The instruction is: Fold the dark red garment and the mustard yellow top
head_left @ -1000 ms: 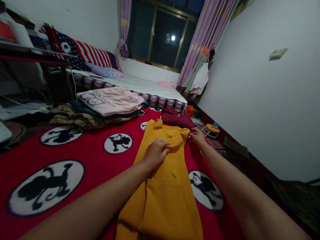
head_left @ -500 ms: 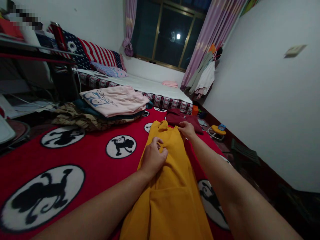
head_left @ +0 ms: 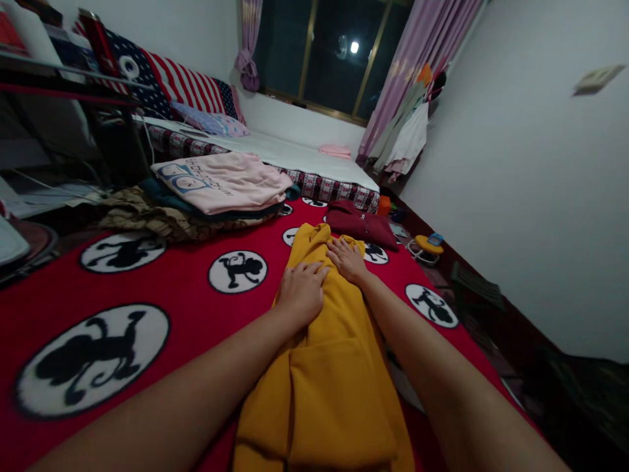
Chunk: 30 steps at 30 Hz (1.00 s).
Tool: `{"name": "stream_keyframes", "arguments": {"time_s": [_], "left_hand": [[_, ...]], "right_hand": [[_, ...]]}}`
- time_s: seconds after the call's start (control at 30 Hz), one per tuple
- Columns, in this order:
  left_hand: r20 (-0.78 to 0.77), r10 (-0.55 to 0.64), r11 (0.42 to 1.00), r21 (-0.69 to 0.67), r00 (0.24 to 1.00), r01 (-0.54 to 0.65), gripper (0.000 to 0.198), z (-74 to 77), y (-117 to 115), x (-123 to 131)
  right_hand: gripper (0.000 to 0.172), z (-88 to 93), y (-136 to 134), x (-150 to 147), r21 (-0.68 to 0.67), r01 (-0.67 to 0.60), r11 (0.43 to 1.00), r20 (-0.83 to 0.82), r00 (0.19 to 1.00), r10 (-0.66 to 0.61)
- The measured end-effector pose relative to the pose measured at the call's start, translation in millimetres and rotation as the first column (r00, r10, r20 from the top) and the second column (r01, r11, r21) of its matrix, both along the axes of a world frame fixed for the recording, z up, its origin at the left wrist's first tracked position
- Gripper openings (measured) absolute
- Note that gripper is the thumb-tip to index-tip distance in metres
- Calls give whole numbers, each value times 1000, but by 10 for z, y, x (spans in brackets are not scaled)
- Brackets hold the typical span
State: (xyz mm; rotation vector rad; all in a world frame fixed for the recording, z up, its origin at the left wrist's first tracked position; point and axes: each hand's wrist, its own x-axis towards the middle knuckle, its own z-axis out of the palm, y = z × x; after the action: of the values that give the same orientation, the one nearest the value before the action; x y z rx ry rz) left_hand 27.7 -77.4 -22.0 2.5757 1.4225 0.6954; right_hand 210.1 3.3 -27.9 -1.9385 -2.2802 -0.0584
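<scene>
A yellow garment (head_left: pixel 339 321) lies lengthwise on the red blanket (head_left: pixel 191 341) printed with black monkeys in white circles. My left hand (head_left: pixel 302 292) rests palm down on the garment's left side, its fingers spread a little. Farther up, near the garment's far end, my right hand (head_left: pixel 346 259) lies flat on the cloth with its fingers apart. A bit of yellow fabric bunches just beyond the right fingers. Past it lies a folded dark red garment (head_left: pixel 363 223), touched by neither hand.
At the back left sits a pile of clothes topped by a pink shirt (head_left: pixel 223 183). Behind is a bed (head_left: pixel 295 154) under the window. A yellow stool (head_left: pixel 427 244) stands at the right, and a desk (head_left: pixel 69 98) at the left.
My right hand has moved left and inward from the garment's far right edge, folding that side over. My left hand has flattened on the cloth. The view has tilted slightly.
</scene>
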Motion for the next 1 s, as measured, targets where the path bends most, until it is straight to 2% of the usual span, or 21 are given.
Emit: {"name": "stream_keyframes", "arguments": {"time_s": [0.13,0.27,0.43,0.5,0.57,0.63,0.73,0.83,0.93,1.0], "left_hand": [[-63,-150,988,-46,987,148,52,-75,126,-140],[-65,-275,957,-117,959,266,56,-147,183,-300],[-40,-255,963,-97,966,251,56,-245,79,-395],[-22,-224,972,-80,974,221,56,-267,1,-414],[14,-157,986,-62,988,157,56,-260,-82,-436],[82,-59,998,-26,995,62,53,-225,-149,-466],[223,96,994,20,970,-103,43,-148,-197,-519],[309,223,975,-54,924,-218,41,-90,-181,-557],[298,301,951,-156,906,-266,43,-67,-143,-564],[267,330,941,-166,906,-294,42,-68,-125,-560]], "right_hand": [[50,49,-105,-81,-88,67,994,-17,997,-69],[50,43,-474,-39,-115,30,993,-99,994,-41],[55,-90,-1210,115,-82,-106,991,-265,961,81],[54,-76,-1431,115,-19,-99,995,-323,942,88],[44,-8,-1535,55,82,-85,993,-410,905,112],[33,85,-1501,-45,204,-76,976,-505,846,171],[23,209,-1217,-209,292,7,956,-641,744,190],[26,277,-767,-343,218,166,962,-704,709,37],[36,294,-297,-427,148,285,947,-679,726,-112],[42,281,-22,-450,118,338,934,-668,723,-177]]}}
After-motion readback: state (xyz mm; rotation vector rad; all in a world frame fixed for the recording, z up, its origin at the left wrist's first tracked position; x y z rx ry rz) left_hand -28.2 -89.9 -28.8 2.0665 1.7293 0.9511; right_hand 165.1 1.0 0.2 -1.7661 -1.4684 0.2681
